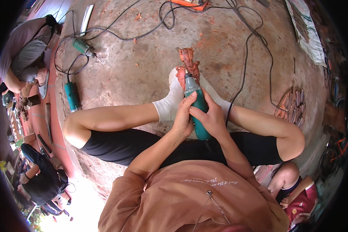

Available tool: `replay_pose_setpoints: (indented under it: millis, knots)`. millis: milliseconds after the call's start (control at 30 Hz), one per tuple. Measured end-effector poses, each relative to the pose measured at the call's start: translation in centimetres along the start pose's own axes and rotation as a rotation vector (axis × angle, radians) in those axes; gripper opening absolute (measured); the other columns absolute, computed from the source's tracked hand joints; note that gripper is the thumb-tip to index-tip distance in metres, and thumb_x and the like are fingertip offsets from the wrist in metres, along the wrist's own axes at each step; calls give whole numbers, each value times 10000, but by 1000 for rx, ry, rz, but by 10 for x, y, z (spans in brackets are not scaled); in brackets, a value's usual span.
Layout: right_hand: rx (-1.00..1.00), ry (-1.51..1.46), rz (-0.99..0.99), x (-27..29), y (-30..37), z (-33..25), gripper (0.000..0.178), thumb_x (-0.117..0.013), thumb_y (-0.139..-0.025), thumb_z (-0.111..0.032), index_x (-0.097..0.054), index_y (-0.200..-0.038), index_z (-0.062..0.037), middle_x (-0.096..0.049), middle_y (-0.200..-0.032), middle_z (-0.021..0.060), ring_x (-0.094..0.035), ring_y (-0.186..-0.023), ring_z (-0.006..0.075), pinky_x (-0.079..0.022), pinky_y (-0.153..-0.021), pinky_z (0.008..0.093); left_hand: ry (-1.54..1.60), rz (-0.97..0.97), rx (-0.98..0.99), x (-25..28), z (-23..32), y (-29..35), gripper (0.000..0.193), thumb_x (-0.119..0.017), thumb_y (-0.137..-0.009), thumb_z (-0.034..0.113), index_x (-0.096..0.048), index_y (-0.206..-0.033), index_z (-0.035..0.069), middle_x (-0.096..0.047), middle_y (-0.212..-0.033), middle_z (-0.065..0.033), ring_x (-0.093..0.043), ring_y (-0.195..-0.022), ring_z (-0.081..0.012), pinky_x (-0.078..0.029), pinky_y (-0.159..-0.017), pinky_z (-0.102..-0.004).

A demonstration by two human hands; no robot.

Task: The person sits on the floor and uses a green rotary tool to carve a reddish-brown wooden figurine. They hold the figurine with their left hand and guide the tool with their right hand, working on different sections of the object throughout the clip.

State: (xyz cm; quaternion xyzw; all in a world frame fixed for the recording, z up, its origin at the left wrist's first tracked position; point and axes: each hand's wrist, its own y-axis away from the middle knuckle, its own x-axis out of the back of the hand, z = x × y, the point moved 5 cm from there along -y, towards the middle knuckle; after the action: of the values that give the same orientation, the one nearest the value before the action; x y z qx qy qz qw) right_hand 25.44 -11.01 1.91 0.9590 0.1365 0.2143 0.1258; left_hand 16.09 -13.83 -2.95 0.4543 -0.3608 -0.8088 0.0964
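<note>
A green-and-grey die grinder (201,130) points away from me, with my hands around it. My left hand (183,116) grips its left side, the thumb lying along the body. From the right, my right hand (213,116) wraps the same body. The grinder's tip meets, or comes very close to, a reddish-brown carved wooden figure (186,57); exact contact is too small to tell. That carving is propped between my feet in white socks (167,103), and part of it is hidden behind the tool.
Another green grinder (83,47) lies at the left, near a teal power tool (71,96). Black cords (246,58) loop over the concrete floor. Carving tools (295,101) lie at the right. An orange box (189,4) sits at the far edge. Other people sit left and lower right.
</note>
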Motion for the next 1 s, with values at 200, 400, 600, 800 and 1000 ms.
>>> replay_pose_setpoints:
  millis: [200,400,600,800,1000]
  knots:
    - [4,-38,-13,0,-3,-3,792,-702,-748,-360,-405,-1365,38,-620,-1075,287,-639,-997,377,-498,-823,381,3,-6,-23,3,0,-3,472,-654,-881,386,-528,-1231,95,-605,-1116,-51,-586,-1032,-181,-466,-930,-350]
    - [-16,-30,-23,3,-2,-5,782,-704,-751,-352,-405,-1361,36,-621,-1068,287,-638,-993,383,-498,-823,384,-3,13,2,2,-3,-3,481,-653,-881,396,-526,-1232,92,-601,-1122,-55,-587,-1033,-184,-468,-929,-352]
    - [-49,-24,-11,8,4,-4,782,-703,-756,-360,-406,-1358,40,-623,-1066,282,-642,-995,370,-497,-828,378,-27,3,35,-2,-7,-1,486,-644,-884,411,-527,-1219,79,-605,-1088,-64,-588,-1016,-182,-475,-913,-350]
    - [-56,-13,-6,11,11,6,795,-710,-756,-353,-395,-1369,44,-630,-1055,277,-651,-984,352,-499,-823,365,-52,18,29,0,-16,0,442,-639,-888,402,-546,-1184,87,-613,-1034,-45,-594,-967,-165,-478,-884,-337]
    - [-21,-71,6,12,16,4,788,-705,-763,-360,-397,-1372,35,-638,-1034,265,-663,-950,340,-504,-805,357,-84,3,-4,-5,-14,6,427,-635,-890,398,-554,-1175,90,-613,-1044,-38,-593,-966,-157,-472,-886,-329]
